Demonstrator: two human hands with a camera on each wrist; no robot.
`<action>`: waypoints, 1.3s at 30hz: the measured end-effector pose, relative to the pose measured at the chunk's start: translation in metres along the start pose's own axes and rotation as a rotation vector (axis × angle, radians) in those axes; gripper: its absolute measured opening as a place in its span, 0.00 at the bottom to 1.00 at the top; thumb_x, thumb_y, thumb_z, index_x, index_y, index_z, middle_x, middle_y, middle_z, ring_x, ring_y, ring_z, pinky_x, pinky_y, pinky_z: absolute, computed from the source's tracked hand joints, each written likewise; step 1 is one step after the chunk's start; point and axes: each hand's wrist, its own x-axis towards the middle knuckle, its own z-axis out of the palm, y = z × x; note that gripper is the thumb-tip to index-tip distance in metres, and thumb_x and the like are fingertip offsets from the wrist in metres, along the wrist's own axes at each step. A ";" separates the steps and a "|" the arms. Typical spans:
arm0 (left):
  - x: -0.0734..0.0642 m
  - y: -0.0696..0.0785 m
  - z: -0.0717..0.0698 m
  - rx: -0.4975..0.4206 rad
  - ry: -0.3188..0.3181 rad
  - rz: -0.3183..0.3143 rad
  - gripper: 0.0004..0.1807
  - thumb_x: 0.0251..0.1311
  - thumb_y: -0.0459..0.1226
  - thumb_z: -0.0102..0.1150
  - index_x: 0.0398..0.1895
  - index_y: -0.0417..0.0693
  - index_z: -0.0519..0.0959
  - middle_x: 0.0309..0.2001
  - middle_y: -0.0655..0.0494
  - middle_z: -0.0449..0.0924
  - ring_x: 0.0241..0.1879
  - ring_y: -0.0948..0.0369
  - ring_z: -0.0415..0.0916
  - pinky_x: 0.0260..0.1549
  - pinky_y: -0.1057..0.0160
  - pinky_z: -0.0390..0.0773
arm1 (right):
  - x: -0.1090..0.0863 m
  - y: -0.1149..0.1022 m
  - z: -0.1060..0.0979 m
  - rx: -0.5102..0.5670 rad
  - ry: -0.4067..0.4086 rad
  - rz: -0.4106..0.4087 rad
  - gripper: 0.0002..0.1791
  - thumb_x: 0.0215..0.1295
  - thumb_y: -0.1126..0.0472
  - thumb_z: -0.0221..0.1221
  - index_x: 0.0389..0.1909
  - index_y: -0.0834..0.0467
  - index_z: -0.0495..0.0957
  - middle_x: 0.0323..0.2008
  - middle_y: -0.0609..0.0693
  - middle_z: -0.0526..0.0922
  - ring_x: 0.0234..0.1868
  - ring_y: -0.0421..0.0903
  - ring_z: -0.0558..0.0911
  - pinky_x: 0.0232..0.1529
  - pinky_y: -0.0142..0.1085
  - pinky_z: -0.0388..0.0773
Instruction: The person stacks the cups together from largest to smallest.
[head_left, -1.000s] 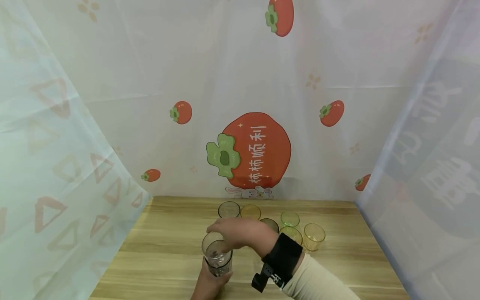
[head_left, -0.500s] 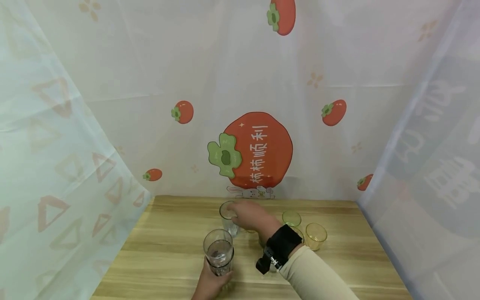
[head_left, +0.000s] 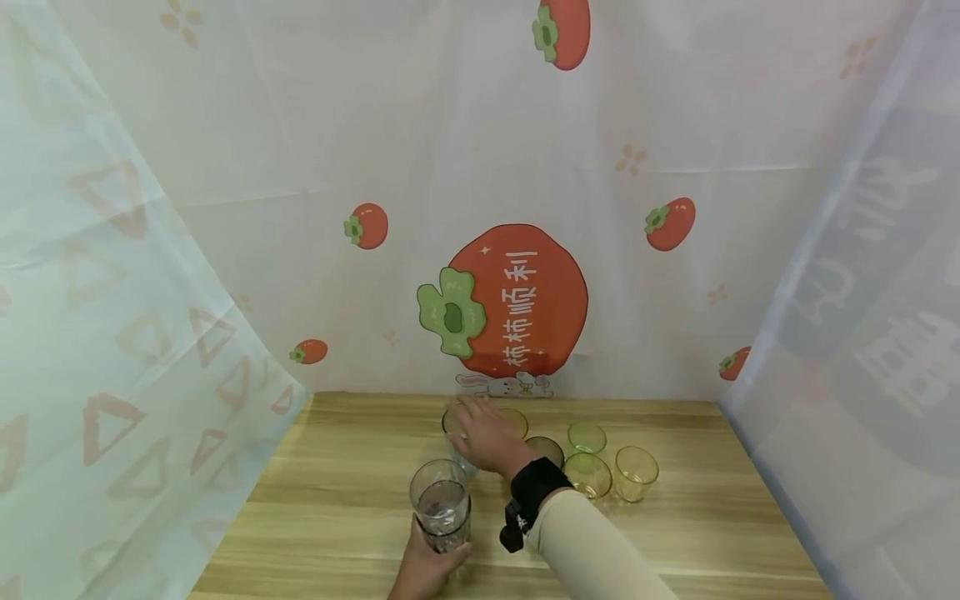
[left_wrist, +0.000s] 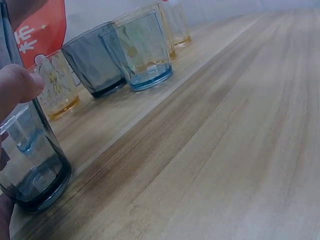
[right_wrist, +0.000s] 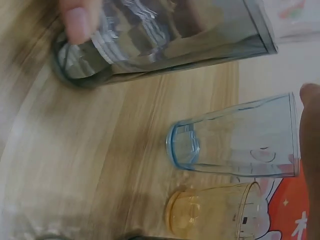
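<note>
My left hand (head_left: 426, 567) grips a stack of nested drinking glasses (head_left: 441, 504) near the front of the table. A clear glass sits in a grey-tinted one (left_wrist: 37, 175), and the left thumb (left_wrist: 19, 86) lies against the side. My right hand (head_left: 487, 437) is over the rim of a pale blue glass (right_wrist: 235, 137) behind the stack, its fingers extended. In the right wrist view, part of that hand (right_wrist: 311, 120) shows beside the rim, not wrapped round the glass. Whether it touches is unclear. The blue glass stands upright, partly hidden in the head view.
To the right stand an amber glass (head_left: 516, 421), a dark grey glass (head_left: 546, 452), a green glass (head_left: 587, 437), a yellow-green glass (head_left: 588, 475) and another amber glass (head_left: 636, 473). The wooden table (head_left: 337, 483) meets a printed curtain (head_left: 397, 150) behind.
My right hand has left the stack's rim and moved back to the blue glass; over the last half second its fingers have spread. My left hand still holds the stack in about the same place.
</note>
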 end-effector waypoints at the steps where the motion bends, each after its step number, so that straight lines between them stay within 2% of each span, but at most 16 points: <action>1: 0.000 0.000 0.000 0.005 0.001 -0.003 0.57 0.47 0.41 0.81 0.73 0.36 0.51 0.63 0.34 0.70 0.62 0.41 0.72 0.57 0.46 0.74 | 0.002 -0.001 0.000 0.017 -0.009 0.015 0.30 0.79 0.45 0.51 0.74 0.55 0.64 0.74 0.58 0.65 0.75 0.57 0.63 0.76 0.52 0.57; 7: 0.001 -0.001 -0.001 -0.007 -0.017 0.000 0.57 0.49 0.39 0.80 0.73 0.36 0.49 0.64 0.32 0.69 0.61 0.40 0.72 0.56 0.47 0.76 | 0.009 -0.004 0.002 0.102 -0.082 0.073 0.33 0.78 0.40 0.48 0.76 0.52 0.62 0.77 0.57 0.60 0.78 0.57 0.58 0.77 0.54 0.55; 11: 0.002 -0.003 0.001 -0.025 -0.027 0.005 0.56 0.49 0.38 0.79 0.73 0.37 0.49 0.63 0.33 0.69 0.61 0.41 0.72 0.55 0.48 0.76 | 0.011 -0.005 0.014 0.020 -0.102 0.075 0.33 0.79 0.37 0.42 0.78 0.48 0.60 0.78 0.57 0.57 0.79 0.57 0.54 0.78 0.54 0.52; 16: 0.000 -0.003 0.003 -0.011 -0.022 -0.002 0.57 0.48 0.38 0.79 0.74 0.37 0.48 0.64 0.33 0.68 0.62 0.40 0.71 0.56 0.46 0.75 | 0.010 -0.005 0.029 -0.117 -0.121 0.073 0.30 0.82 0.40 0.39 0.78 0.46 0.59 0.80 0.54 0.53 0.81 0.55 0.49 0.79 0.52 0.46; 20: -0.001 -0.001 0.003 0.011 -0.004 0.002 0.57 0.47 0.38 0.79 0.74 0.36 0.49 0.64 0.33 0.68 0.62 0.40 0.71 0.56 0.46 0.75 | 0.010 -0.004 0.033 -0.131 -0.116 0.075 0.29 0.82 0.42 0.39 0.78 0.44 0.59 0.80 0.53 0.54 0.81 0.54 0.49 0.79 0.51 0.46; 24: 0.000 0.000 0.002 -0.009 0.003 0.005 0.57 0.47 0.37 0.80 0.74 0.37 0.49 0.64 0.33 0.69 0.61 0.41 0.71 0.56 0.48 0.75 | 0.011 -0.005 0.034 -0.126 -0.131 0.086 0.29 0.83 0.41 0.36 0.79 0.43 0.57 0.80 0.52 0.53 0.81 0.54 0.48 0.80 0.51 0.44; 27: 0.000 0.002 0.001 -0.016 -0.008 -0.001 0.58 0.48 0.37 0.79 0.74 0.37 0.48 0.65 0.32 0.68 0.62 0.40 0.71 0.57 0.48 0.74 | 0.012 -0.005 0.033 -0.112 -0.127 0.087 0.29 0.83 0.41 0.34 0.79 0.43 0.58 0.80 0.53 0.54 0.81 0.55 0.49 0.80 0.51 0.45; 34: 0.001 0.003 0.000 -0.018 -0.003 0.001 0.58 0.48 0.38 0.80 0.74 0.36 0.48 0.65 0.32 0.68 0.63 0.40 0.70 0.59 0.47 0.72 | 0.008 -0.003 0.035 -0.080 -0.057 0.049 0.27 0.82 0.44 0.41 0.77 0.44 0.63 0.77 0.54 0.60 0.79 0.56 0.54 0.78 0.53 0.50; 39: 0.001 0.002 -0.001 -0.036 -0.036 -0.044 0.60 0.51 0.42 0.79 0.76 0.37 0.45 0.67 0.30 0.64 0.65 0.37 0.68 0.59 0.43 0.74 | 0.000 -0.004 0.035 -0.082 -0.034 0.030 0.26 0.82 0.43 0.41 0.76 0.42 0.65 0.77 0.52 0.61 0.79 0.54 0.55 0.78 0.52 0.52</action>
